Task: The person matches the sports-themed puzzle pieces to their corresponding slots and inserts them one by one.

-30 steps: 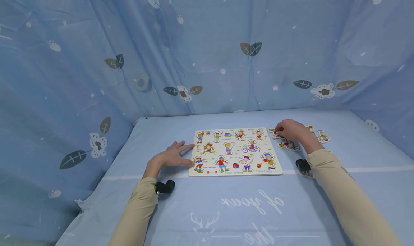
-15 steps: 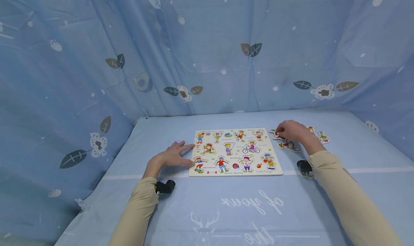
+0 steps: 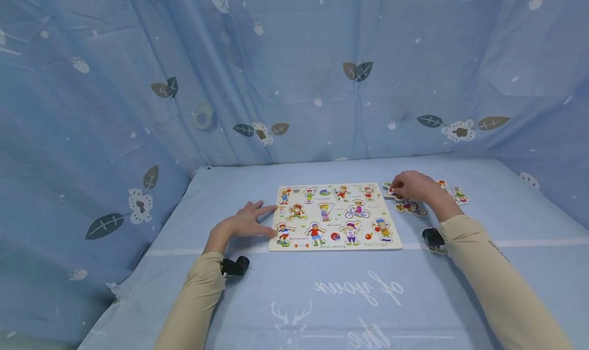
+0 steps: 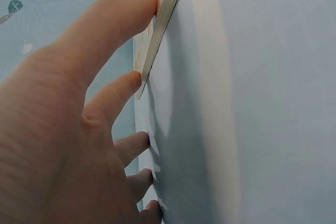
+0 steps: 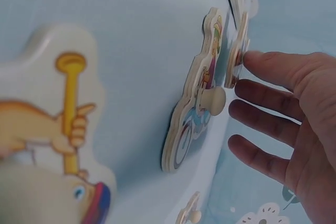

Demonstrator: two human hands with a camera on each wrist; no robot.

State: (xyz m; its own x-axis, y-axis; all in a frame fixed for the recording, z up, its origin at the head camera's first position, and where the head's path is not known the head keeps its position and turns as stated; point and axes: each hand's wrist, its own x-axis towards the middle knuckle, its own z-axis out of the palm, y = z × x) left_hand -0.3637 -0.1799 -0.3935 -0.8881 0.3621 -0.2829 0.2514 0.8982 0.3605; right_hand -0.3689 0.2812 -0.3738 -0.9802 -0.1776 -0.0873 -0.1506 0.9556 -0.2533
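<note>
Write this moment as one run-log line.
left hand: touches cream rectangular puzzle board | right hand: at colourful flat wooden piece, grip unclear

Puzzle board [image 3: 301, 227], one. Athlete figures [image 3: 351, 233] on it, eleven: far row four, middle row three, near row four. Loose wooden puzzle pieces [image 3: 460, 195], right side, at least five, one a cyclist piece [image 3: 411, 208]; some partly covered, exact total uncertain. Pale knobs [image 5: 212, 101], three plainly seen from the right wrist. Hands for grip, two: left hand [image 3: 241, 223], right hand [image 3: 413, 187]. Beige sleeves [image 3: 488, 263], two. Black wrist cameras [image 3: 236, 265], two. Worktop [image 3: 257, 299], one.
</note>
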